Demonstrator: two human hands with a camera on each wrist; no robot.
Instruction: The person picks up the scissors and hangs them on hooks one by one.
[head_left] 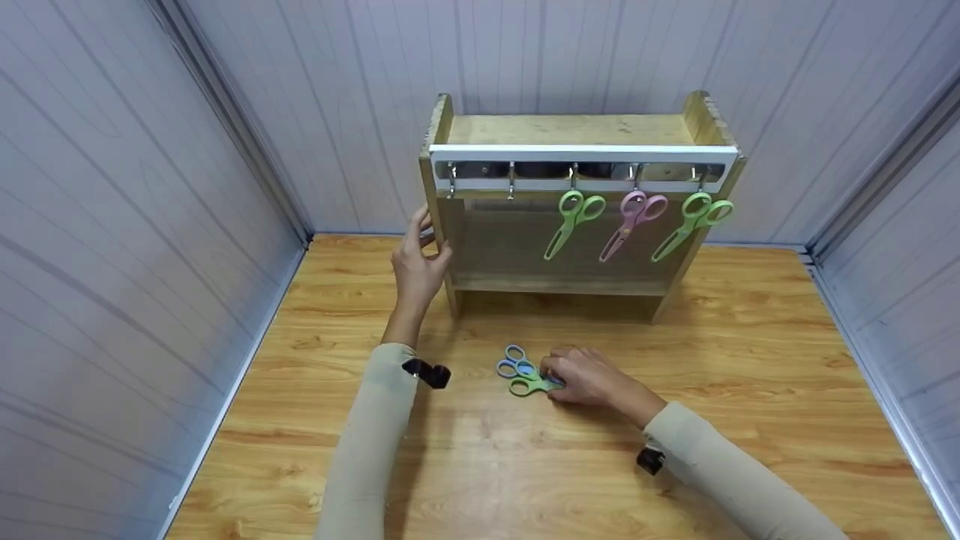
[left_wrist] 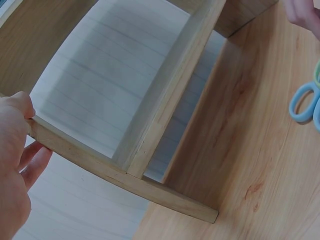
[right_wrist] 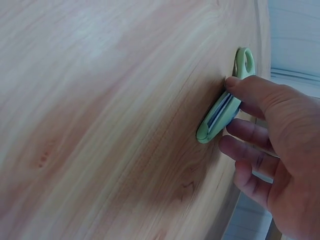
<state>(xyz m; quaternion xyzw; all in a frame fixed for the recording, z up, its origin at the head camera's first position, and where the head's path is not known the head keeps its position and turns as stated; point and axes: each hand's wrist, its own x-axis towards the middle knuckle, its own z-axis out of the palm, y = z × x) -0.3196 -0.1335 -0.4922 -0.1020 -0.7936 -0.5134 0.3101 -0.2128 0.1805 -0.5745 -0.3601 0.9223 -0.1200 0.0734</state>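
My left hand grips the left side panel of a wooden shelf. The left wrist view has the thumb on one face of that panel and fingers behind it. Down on the floor in front of the shelf, my right hand pinches green scissors between thumb and fingers. Their covered blade end points away from the handle loops in the right wrist view. Blue scissors lie with them, overlapped by the green pair and partly hidden by the right hand.
A white strip with several metal hooks runs across the shelf's upper front. From its right-hand hooks hang green scissors, pink scissors and another green pair. Panelled walls enclose the wood-patterned floor.
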